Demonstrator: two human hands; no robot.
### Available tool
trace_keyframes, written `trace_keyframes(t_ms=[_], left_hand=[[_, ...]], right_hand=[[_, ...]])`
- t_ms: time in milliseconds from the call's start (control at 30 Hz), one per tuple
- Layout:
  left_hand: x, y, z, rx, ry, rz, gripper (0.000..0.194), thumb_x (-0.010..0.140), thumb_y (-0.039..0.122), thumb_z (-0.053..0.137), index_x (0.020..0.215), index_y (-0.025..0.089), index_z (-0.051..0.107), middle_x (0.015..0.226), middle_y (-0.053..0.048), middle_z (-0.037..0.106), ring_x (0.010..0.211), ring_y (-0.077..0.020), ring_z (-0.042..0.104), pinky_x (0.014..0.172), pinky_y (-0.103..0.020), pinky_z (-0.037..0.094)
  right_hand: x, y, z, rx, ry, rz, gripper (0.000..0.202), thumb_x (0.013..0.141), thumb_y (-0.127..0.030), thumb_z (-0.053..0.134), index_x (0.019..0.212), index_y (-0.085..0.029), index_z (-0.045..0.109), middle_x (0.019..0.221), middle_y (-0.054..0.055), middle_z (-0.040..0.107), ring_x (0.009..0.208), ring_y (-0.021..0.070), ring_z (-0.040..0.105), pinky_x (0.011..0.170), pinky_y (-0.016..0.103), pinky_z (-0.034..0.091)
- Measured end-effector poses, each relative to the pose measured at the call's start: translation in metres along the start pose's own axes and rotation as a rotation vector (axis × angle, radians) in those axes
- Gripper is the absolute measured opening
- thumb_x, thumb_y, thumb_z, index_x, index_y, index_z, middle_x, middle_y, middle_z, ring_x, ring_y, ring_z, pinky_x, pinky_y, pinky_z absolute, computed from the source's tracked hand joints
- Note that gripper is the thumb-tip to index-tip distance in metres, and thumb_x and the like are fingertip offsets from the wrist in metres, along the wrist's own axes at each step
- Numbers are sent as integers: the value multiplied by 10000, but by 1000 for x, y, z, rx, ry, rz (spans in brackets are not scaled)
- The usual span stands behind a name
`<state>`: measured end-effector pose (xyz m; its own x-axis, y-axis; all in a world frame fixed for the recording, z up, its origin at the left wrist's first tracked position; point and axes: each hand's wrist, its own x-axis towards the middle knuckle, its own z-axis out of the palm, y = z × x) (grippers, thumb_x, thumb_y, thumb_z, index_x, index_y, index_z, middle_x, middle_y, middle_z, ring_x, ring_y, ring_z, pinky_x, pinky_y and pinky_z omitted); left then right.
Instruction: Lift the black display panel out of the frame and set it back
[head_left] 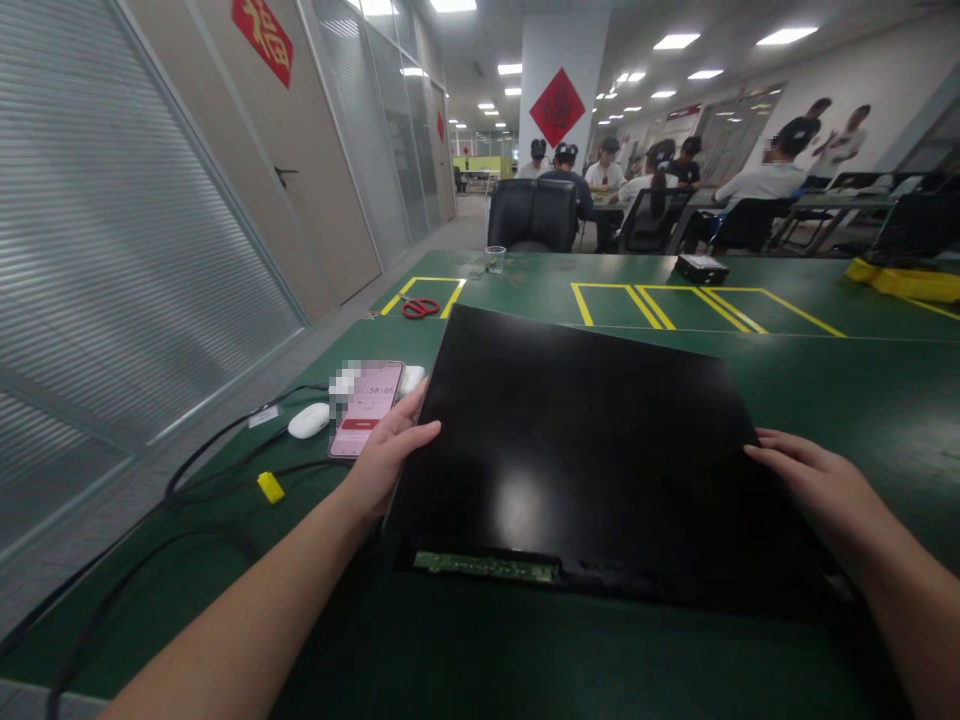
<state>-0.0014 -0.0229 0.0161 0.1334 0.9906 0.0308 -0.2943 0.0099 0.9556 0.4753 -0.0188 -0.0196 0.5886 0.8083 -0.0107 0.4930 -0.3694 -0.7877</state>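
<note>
A large black flat panel [585, 430] with a glossy face is held tilted over the green table, a pale light reflection low on its face. Along its lower edge runs a narrow green circuit board [484, 567]. My left hand [386, 450] grips the panel's left edge, thumb on the front and the other fingers partly hidden. At the right edge, my right hand [814, 480] holds the panel between thumb and fingers. Close to my left hand lies a phone [366, 410] with a lit screen.
Left on the table [315, 570] are a white mouse-like object [308, 421], black cables and a yellow piece [271, 487]. Farther back are red-handled scissors [420, 308], a clear cup [495, 260], a black box [701, 268] and yellow tape outlines. People sit at distant tables.
</note>
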Motion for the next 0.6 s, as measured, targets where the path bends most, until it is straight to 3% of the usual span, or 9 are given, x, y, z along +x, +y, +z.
trace_keyframes(t_ms=[67, 133, 233, 333, 467, 533, 600], left_hand=[[1, 7, -4, 45, 91, 5, 845, 767, 333, 833, 1563, 266, 557, 1372, -82, 748, 1305, -405, 664, 1098, -487, 552], [4, 13, -9, 66, 145, 23, 827, 751, 337, 823, 1539, 257, 584, 1320, -78, 773, 1262, -406, 690, 1063, -480, 575], [7, 18, -16, 81, 145, 25, 784, 738, 353, 809, 1491, 225, 633, 1287, -84, 784, 1270, -413, 682, 1078, -477, 565], [8, 16, -21, 39, 146, 26, 734, 782, 363, 781, 1488, 231, 630, 1308, -72, 775, 1303, -400, 660, 1112, -482, 545], [10, 5, -24, -58, 143, -58, 602, 881, 554, 685, 1434, 317, 664, 1290, -31, 781, 1291, -398, 664, 1065, -518, 581], [13, -2, -25, 7, 141, -91, 617, 874, 671, 657, 1375, 313, 705, 1253, -43, 795, 1298, -421, 654, 1044, -546, 586], [17, -10, -27, 136, 139, -91, 646, 859, 714, 665, 1334, 282, 729, 1251, -75, 793, 1341, -422, 626, 1069, -553, 564]], right_hand=[[-11, -11, -2, 196, 8, 0, 451, 470, -467, 782, 867, -256, 747, 1261, 98, 763, 1308, 402, 629, 1190, 503, 415], [-22, -21, -6, 420, -35, 35, 456, 449, -408, 809, 874, -263, 730, 1062, 81, 795, 1204, 393, 687, 1113, 490, 507], [-35, -25, -15, 632, -110, 127, 388, 604, -468, 730, 956, -307, 736, 968, 54, 787, 1040, 369, 751, 924, 510, 625], [-42, -21, -24, 624, -171, 242, 308, 714, -515, 684, 922, -301, 762, 913, 92, 785, 968, 392, 765, 823, 550, 649], [-47, -21, -31, 491, -271, 383, 329, 694, -568, 670, 766, -254, 739, 792, 152, 757, 907, 434, 768, 780, 596, 643], [-48, -23, -33, 480, -207, 369, 322, 682, -577, 638, 698, -261, 696, 736, 151, 736, 871, 432, 769, 753, 597, 644], [-48, -23, -34, 468, -120, 240, 292, 680, -551, 629, 686, -264, 686, 750, 152, 740, 877, 435, 766, 742, 602, 647]])
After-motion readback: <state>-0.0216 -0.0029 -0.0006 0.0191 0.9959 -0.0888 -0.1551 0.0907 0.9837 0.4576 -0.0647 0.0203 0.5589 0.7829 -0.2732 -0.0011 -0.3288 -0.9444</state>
